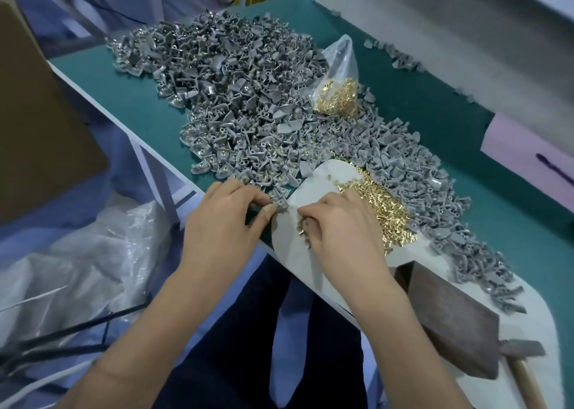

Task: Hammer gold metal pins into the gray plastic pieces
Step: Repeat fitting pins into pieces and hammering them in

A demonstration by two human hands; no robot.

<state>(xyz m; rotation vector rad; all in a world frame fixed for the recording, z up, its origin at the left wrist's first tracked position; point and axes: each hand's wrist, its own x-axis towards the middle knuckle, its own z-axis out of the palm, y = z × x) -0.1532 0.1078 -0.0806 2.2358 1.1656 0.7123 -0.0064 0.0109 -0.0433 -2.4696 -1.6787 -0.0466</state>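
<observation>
At the near edge of the green table point(512, 222), the left hand point(223, 222) pinches a small gray plastic piece point(281, 204) between thumb and fingertips. Just right of it the right hand point(338, 222) curls over a few gold pins point(302, 227), gripping them against a pale, smooth sheet point(287, 244). A glittering heap of loose pins point(385, 205) lies on that sheet just beyond the right hand. Right of the sheet rests a dark wooden block point(450, 318), with a hammer point(525, 365) beside it. Farther back spreads a big mound of gray pieces point(236, 92), with a clear bag of pins point(337, 93) resting against it.
</observation>
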